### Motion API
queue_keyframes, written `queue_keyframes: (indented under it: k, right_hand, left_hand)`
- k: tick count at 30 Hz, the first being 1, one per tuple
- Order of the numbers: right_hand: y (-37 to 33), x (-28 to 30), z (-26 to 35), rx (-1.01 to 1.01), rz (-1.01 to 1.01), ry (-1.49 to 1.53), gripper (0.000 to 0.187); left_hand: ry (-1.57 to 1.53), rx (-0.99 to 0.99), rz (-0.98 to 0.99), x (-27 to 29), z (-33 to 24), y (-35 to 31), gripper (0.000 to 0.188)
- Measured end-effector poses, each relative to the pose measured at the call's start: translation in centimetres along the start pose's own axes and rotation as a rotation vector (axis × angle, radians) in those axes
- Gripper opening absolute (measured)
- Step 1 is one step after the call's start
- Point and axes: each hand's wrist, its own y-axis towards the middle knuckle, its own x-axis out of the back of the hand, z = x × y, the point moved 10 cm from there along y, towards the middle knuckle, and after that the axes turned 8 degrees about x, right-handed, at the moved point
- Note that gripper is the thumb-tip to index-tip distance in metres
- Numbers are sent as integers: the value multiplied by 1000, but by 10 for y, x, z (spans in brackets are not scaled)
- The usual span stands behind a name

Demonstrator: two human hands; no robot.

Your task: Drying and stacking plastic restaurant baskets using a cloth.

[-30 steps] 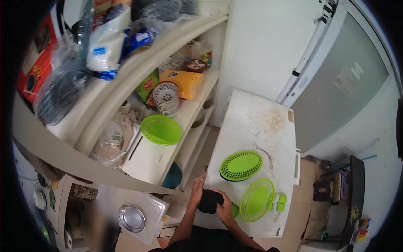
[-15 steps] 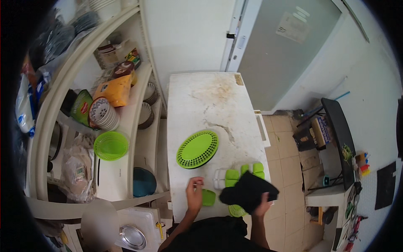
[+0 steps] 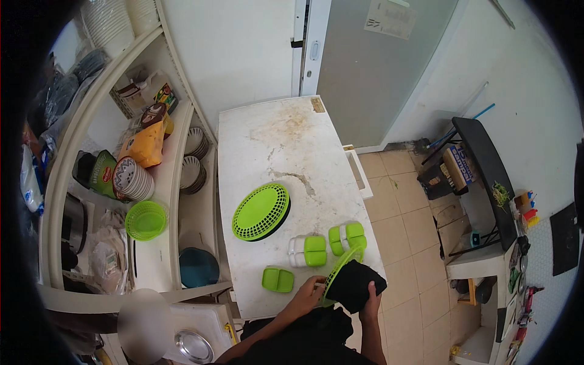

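Note:
My left hand point(image 3: 308, 295) grips the rim of a green oval plastic basket point(image 3: 332, 278), tilted on its edge at the near right of the table. My right hand point(image 3: 370, 304) is closed on a black cloth point(image 3: 358, 285), which lies against the basket's face. Just left of them sits a small green two-part dish point(image 3: 278, 280). Beyond are a white-and-green divided dish point(image 3: 314, 250) and another green divided dish point(image 3: 347, 238). Farther left, green oval baskets point(image 3: 261, 213) are stacked, with a dark rim under them.
The white table point(image 3: 255, 140) has worn, stained patches. Along the left stands a shelf unit point(image 3: 173, 231) with stacked bowls point(image 3: 132, 180), a round green basket point(image 3: 146, 220) and a teal bowl point(image 3: 199, 268). A black side table point(image 3: 486, 176) is at the right, beyond the tiled floor point(image 3: 398, 243).
My left hand has moved right and taken hold of the green oval basket, which is now raised and tilted. The black cloth is now against it. The whole view has shifted.

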Motion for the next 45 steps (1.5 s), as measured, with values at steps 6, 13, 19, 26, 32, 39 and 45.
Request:
queue_keyframes:
  k: [6, 13, 19, 26, 32, 39, 45]
  right_hand:
    - [-15, -59, 16, -139, 301, 71, 54]
    - [-29, -174, 30, -304, 591, 210, 59]
    - [-47, -318, 17, -394, 775, 399, 65]
    - [-77, -424, -17, -477, 808, 469, 59]
    - [-84, -438, -49, -485, 793, 372, 57]
    - [-83, -431, -68, -501, 733, 299, 57]
    - [-86, -425, -57, -537, 709, 311, 59]
  left_hand:
    - [-26, -120, -51, 12, -32, -32, 40]
    - [-437, -278, -450, 117, -77, -94, 47]
    - [-436, -305, -1170, 263, -71, -154, 46]
    - [-525, -536, -1701, 403, -39, -218, 51]
    - [-568, -464, -1964, 461, -20, -223, 43]
    - [-668, 14, -2122, 482, 21, -205, 55]
    - [-515, -164, -2146, 470, -1, -209, 56]
